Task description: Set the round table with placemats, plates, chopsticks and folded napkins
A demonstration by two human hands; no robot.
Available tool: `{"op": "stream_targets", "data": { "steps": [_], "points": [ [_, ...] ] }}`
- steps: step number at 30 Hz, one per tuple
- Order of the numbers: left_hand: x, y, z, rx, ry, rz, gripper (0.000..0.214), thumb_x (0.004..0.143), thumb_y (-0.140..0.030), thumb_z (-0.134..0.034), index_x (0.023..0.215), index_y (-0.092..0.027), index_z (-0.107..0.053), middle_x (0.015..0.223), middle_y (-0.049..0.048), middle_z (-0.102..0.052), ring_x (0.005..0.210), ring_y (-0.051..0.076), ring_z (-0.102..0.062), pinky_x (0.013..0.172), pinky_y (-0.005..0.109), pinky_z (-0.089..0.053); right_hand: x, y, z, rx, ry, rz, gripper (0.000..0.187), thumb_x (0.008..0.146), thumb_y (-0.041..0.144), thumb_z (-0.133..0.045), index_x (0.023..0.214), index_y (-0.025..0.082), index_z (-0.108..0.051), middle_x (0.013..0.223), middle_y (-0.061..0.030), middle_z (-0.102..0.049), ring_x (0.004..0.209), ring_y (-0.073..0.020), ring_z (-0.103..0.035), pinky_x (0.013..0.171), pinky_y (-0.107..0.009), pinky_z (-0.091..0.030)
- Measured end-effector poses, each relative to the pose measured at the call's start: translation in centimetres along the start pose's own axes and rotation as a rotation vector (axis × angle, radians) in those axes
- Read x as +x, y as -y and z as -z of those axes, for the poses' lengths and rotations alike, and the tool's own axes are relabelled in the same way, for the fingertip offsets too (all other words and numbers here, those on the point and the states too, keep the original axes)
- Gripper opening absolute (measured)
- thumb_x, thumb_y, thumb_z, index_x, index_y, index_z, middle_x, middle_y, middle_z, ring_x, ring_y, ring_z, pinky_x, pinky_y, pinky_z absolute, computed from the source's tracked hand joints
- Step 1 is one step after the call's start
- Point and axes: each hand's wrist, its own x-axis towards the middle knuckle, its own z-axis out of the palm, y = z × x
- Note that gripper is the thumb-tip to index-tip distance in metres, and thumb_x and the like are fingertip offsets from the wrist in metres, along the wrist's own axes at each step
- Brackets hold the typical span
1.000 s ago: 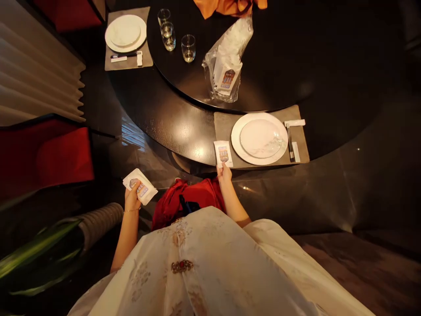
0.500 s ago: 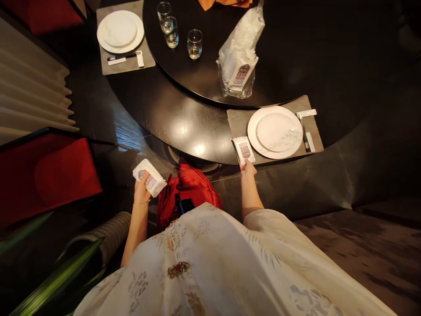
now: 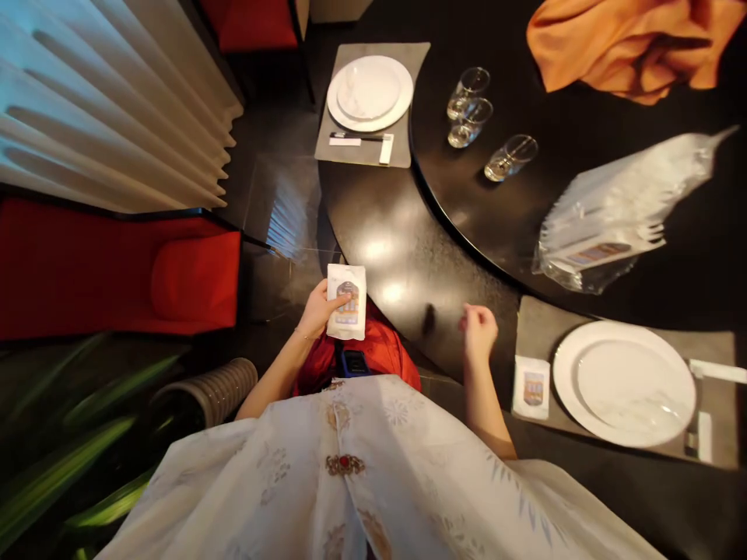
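My left hand (image 3: 320, 309) grips a white printed tissue packet (image 3: 348, 320), its thumb across the front; whether more packets lie behind it I cannot tell. My right hand (image 3: 480, 330) hovers over the table's front edge with its fingers curled in, and nothing shows in it. To its right, another tissue packet (image 3: 531, 388) lies flat on the grey placemat (image 3: 534, 320), left of the stacked white plates (image 3: 624, 383). Farther back on the raised round centre sits a clear plastic bag of tissue packets (image 3: 604, 210).
Three glasses (image 3: 503, 163) and an orange cloth (image 3: 630, 47) are on the dark round table (image 3: 402, 210). A second setting with plates (image 3: 373, 92) and chopsticks (image 3: 362, 137) lies at the far left. Left of me stand a red chair (image 3: 192, 280), a curtain and a plant.
My right hand has let go of the packet on the near placemat and moved left of it. The view has turned left. My left hand has brought its packet toward the table edge.
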Motion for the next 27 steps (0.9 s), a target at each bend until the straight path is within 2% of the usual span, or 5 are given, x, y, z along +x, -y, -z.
{"op": "stream_targets", "data": {
  "steps": [4, 7, 13, 19, 27],
  "points": [
    [4.4, -4.3, 0.4, 0.215, -0.133, -0.117, 0.049, 0.049, -0.024, -0.084, 0.090, -0.014, -0.059, 0.087, 0.0053, -0.068, 0.075, 0.017, -0.063, 0.069, 0.029, -0.050, -0.7, 13.1, -11.7, 0.184, 0.797, 0.021, 0.034, 0.067, 0.049, -0.064, 0.083, 0.019, -0.057, 0.068, 0.0004, -0.060, 0.063, -0.0127, -0.058, 0.051, -0.023, -0.047],
    [7.9, -7.5, 1.5, 0.179, -0.269, -0.210, 0.047, 0.053, -0.027, -0.082, 0.091, -0.014, -0.058, 0.087, 0.0050, -0.067, 0.075, 0.017, -0.063, 0.069, 0.028, -0.050, -2.0, 17.8, -18.0, 0.064, 1.091, -0.009, 0.038, 0.061, 0.047, -0.073, 0.083, 0.019, -0.060, 0.070, 0.0011, -0.063, 0.059, -0.0124, -0.056, 0.052, -0.025, -0.048],
    [17.0, -14.7, 6.4, -0.142, -0.325, -0.284, 0.048, 0.060, -0.031, -0.079, 0.100, -0.016, -0.056, 0.098, 0.0065, -0.066, 0.082, 0.017, -0.064, 0.076, 0.030, -0.050, 0.8, 22.6, -28.4, 0.226, 0.964, 0.024, 0.034, 0.063, 0.044, -0.072, 0.063, 0.018, -0.051, 0.056, 0.0053, -0.053, 0.055, -0.0081, -0.049, 0.055, -0.022, -0.041],
    [28.1, -24.4, 12.9, -0.228, -0.175, -0.282, 0.050, 0.060, -0.030, -0.079, 0.102, -0.016, -0.056, 0.102, 0.0063, -0.066, 0.085, 0.017, -0.064, 0.079, 0.030, -0.050, 7.7, 33.1, -40.2, 0.527, 0.809, -0.065, 0.035, 0.061, 0.042, -0.071, 0.074, 0.021, -0.045, 0.066, 0.0058, -0.056, 0.059, -0.0097, -0.052, 0.057, -0.022, -0.043],
    [39.8, -35.3, 20.6, -0.195, -0.111, -0.072, 0.046, 0.055, -0.023, -0.081, 0.094, -0.015, -0.057, 0.081, 0.0014, -0.067, 0.066, 0.013, -0.063, 0.068, 0.028, -0.051, 27.2, 43.5, -49.5, 0.402, 0.371, 0.077, 0.031, 0.061, 0.031, -0.063, 0.077, 0.021, -0.039, 0.063, 0.0053, -0.051, 0.053, -0.0075, -0.047, 0.047, -0.018, -0.036]
  ]
}}
